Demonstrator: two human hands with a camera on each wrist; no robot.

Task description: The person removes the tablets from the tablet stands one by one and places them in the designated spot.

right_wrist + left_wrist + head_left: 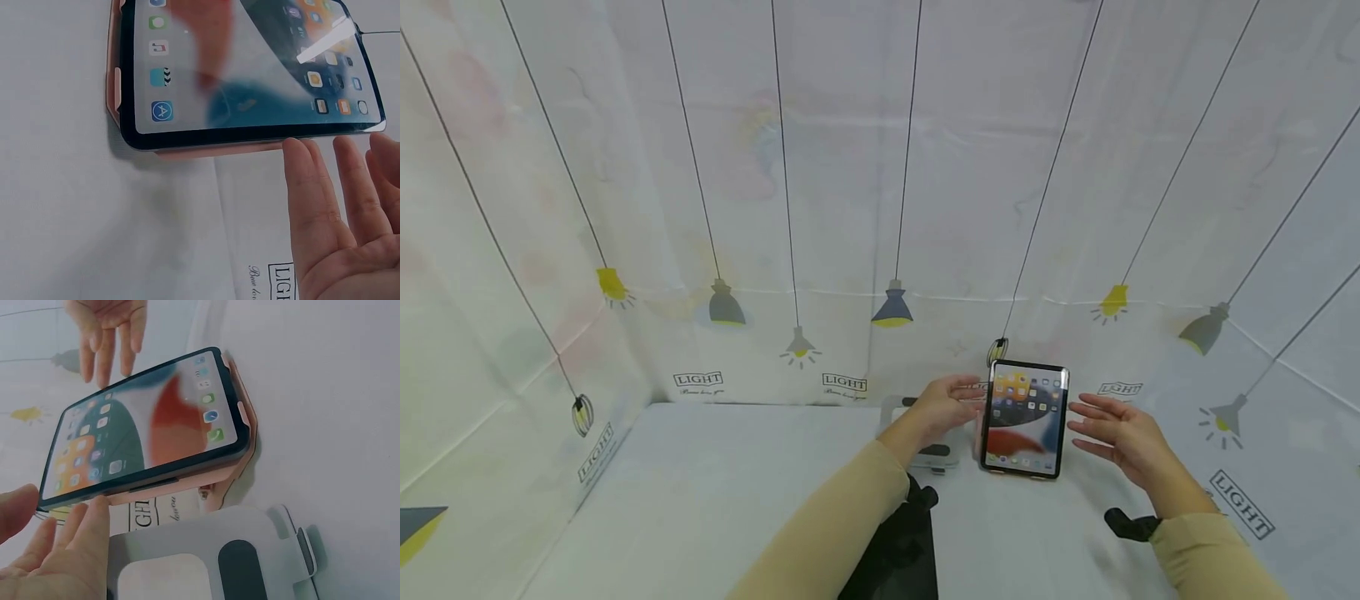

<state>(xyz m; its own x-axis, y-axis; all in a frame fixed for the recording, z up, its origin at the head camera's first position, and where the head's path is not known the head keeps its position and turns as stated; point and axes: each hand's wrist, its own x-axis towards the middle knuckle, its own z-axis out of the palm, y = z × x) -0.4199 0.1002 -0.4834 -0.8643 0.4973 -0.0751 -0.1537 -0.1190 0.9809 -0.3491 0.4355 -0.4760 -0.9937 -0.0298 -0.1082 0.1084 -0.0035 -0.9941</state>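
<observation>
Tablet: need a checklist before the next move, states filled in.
1. Tablet seated, leaning back on the pink stand: ok.
2. Screen lit: ok, app icons showing.
3. Both sides covered: ok, left hand at one side, right hand at the opposite one.
4. Grip taken: not ok, neither hand is curled round it.
5. Right fingertips touching it: cannot tell.
6. Wide clearance by the left hand: not ok, grey-and-white device close by.
</observation>
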